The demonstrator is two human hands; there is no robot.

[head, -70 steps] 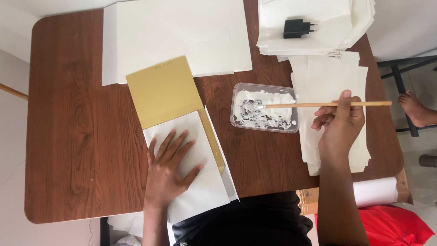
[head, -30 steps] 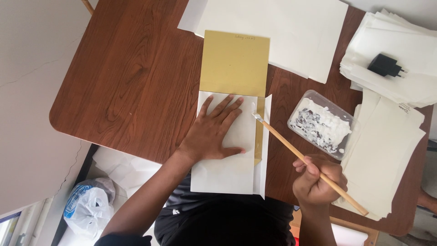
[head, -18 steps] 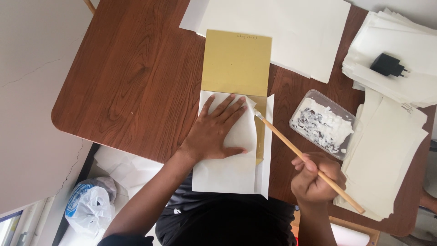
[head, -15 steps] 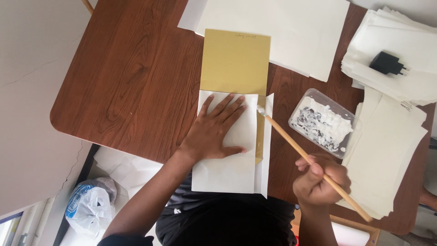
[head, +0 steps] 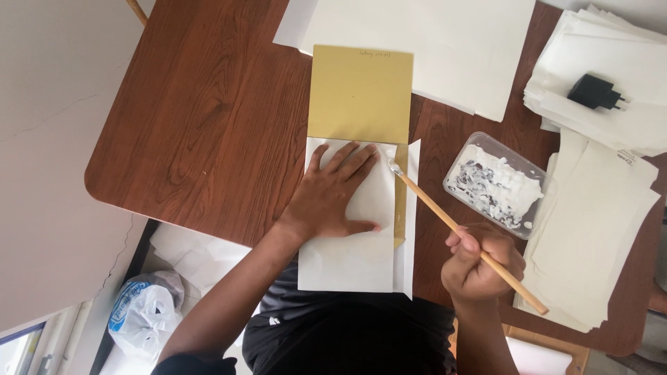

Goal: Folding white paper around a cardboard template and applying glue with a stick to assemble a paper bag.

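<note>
Wood-grain table (head: pixel 208 125): left hand (head: pixel 333 198) spread flat on white paper (head: pixel 347 257); right hand (head: pixel 483 264) grips wooden stick (head: pixel 445 219).

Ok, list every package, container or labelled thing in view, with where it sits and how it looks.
Plastic tub: right of the gold card, clear rectangle smeared with white paste.
Plastic bag: floor, lower left, white and crumpled with blue print.
Gold card: table centre, rectangular, tiny writing at top edge.

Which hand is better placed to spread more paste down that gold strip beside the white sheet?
The right hand. It grips the wooden stick, whose pasty tip sits at the top of the gold strip. The left hand lies flat on the white sheet, pinning it.
</note>
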